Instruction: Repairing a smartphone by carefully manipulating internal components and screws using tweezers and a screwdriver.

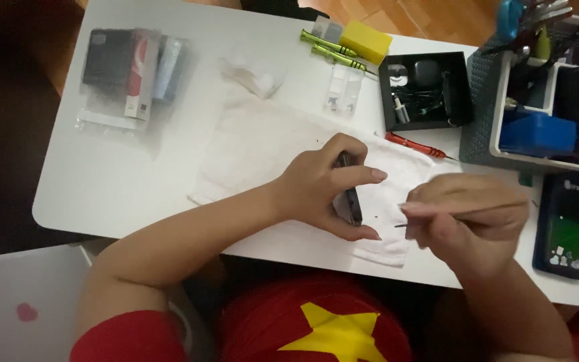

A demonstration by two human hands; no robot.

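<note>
Dark, slim slab-shaped phone (350, 194), stood on its long edge over the white cloth towel (263, 144) near the front of the white desk (102, 181), is pinched in the left hand (323, 191): the thumb presses the near end and the fingers curl over the far end, so the hand is closed around it with only the narrow dark side showing between them. It looks stiff and fairly light, probably smooth and a little slippery along its faces and likely fragile if its glass is exposed, so the edges and ends, where the left hand already has it, seem the safest place to take hold. The right hand (467, 224) is closed in a pen-like grip on a thin dark pointed tool (437, 218), whose tip points left toward the phone's near end and stops just short of it. Beyond the towel lie a red-handled screwdriver (413, 144), two green-handled screwdrivers (333, 50), a yellow block (365, 41) and a small clear plastic case (343, 90). A shallow black tray (427, 90) of small parts sits beside a grey-and-white organiser basket (537, 94) holding tools and a blue box. At the far left is a clear bag of boxed items (129, 77); at the right edge lies a dark phone back panel (565, 224) with small bits on it.
</note>
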